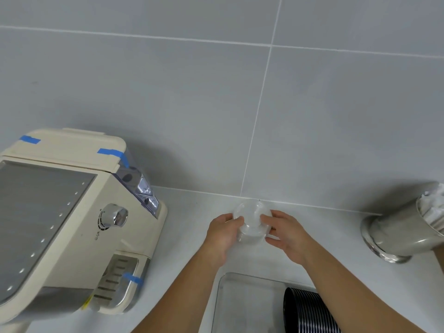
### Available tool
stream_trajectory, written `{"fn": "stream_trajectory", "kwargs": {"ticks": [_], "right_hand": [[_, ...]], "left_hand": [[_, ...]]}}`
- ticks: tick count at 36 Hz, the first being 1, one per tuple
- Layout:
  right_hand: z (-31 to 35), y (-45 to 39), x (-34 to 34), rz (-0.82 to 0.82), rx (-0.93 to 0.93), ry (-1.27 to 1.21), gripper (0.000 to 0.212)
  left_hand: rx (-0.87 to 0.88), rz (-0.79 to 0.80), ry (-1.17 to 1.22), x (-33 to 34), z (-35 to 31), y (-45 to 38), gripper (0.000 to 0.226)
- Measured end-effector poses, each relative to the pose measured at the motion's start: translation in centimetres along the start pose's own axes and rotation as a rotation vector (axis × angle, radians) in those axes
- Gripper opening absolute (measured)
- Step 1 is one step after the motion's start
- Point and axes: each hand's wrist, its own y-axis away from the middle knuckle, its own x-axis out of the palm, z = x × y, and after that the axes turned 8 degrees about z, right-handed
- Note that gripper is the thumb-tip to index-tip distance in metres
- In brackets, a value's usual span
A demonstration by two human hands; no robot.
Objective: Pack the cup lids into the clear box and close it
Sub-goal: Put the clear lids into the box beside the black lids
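A stack of clear plastic cup lids [251, 218] stands on the white counter near the tiled wall. My left hand [222, 234] grips the stack from the left and my right hand [287, 233] grips it from the right, fingers curled round its sides. The clear box [240, 306] lies open at the bottom centre, in front of my hands. A row of black cup lids [306, 311] stands on edge inside its right part, partly hidden by my right forearm. I see no box cover.
A cream coffee machine [72, 224] with blue tape strips fills the left side. A steel cup [406, 227] holding white packets stands at the right. The grey tiled wall [216, 92] rises just behind the lids.
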Motion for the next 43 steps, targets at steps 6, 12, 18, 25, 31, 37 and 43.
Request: {"fn": "stream_trajectory", "kwargs": {"ticks": [6,12,18,25,31,37,43], "right_hand": [[0.2,0.7,-0.1,0.005,-0.057,-0.051,0.024],[0.7,1.7,-0.2,-0.015,-0.093,-0.031,0.032],[1.7,3.9,0.1,-0.022,-0.145,-0.051,0.03],[2.5,6.8,0.5,0.033,-0.225,-0.112,0.03],[3.1,9.5,1.3,0.069,-0.284,-0.117,0.03],[3.5,12.0,1.7,0.094,-0.362,-0.093,0.029],[3.8,14.6,2.1,0.117,-0.429,-0.067,0.027]], "left_hand": [[0.06,-0.023,-0.001,0.4,-0.9,1.0,0.032],[0.074,-0.001,0.042,0.2,-1.3,2.2,0.03],[0.099,0.044,0.111,0.2,-1.5,4.1,0.03],[0.167,0.067,0.166,0.2,-1.9,7.0,0.023],[0.255,0.045,0.199,0.4,-2.2,9.7,0.029],[0.31,0.039,0.23,0.7,-2.3,12.6,0.034],[0.357,0.052,0.229,0.5,-2.4,15.4,0.034]]}}
